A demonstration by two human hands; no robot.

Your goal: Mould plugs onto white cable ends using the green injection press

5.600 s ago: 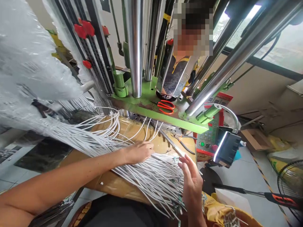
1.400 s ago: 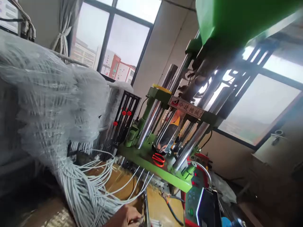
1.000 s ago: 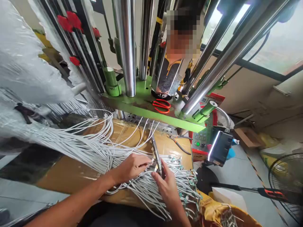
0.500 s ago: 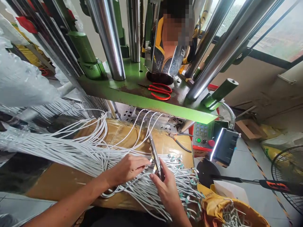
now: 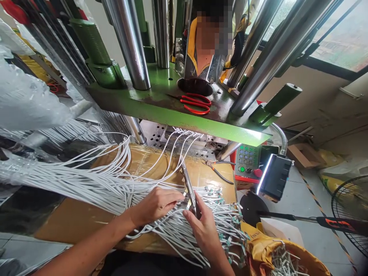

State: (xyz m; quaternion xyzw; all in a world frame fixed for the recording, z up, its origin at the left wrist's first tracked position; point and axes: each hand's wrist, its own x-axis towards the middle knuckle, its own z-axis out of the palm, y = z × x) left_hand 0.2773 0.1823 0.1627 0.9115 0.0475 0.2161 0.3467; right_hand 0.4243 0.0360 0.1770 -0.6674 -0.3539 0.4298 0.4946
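My right hand (image 5: 204, 226) grips the lower end of a narrow metal mould bar (image 5: 188, 182), which stands tilted above the cables. Small shiny connector pieces sit along its left side. My left hand (image 5: 161, 203) is closed in a pinch against that side, on what looks like a cable end; the fingers hide most of it. Under both hands spreads a thick bundle of white cables (image 5: 94, 184), many with small green-and-white ends at the right. Several white cables lead up into a metal mould (image 5: 184, 134) beneath the green press plate (image 5: 161, 111).
Red-handled scissors (image 5: 198, 103) lie on the press plate between steel columns. Pliers (image 5: 220, 172) rest on the cardboard (image 5: 207, 184). To the right are a control panel (image 5: 247, 157), a lamp (image 5: 274, 178), a fan (image 5: 350, 211) and a yellow bag (image 5: 258, 249) of white scraps. Someone faces me behind the press.
The green press plate has risen a little with the scissors on it, and more of the mould with its white cable ends shows below. Both hands stay nearly still at the metal bar.
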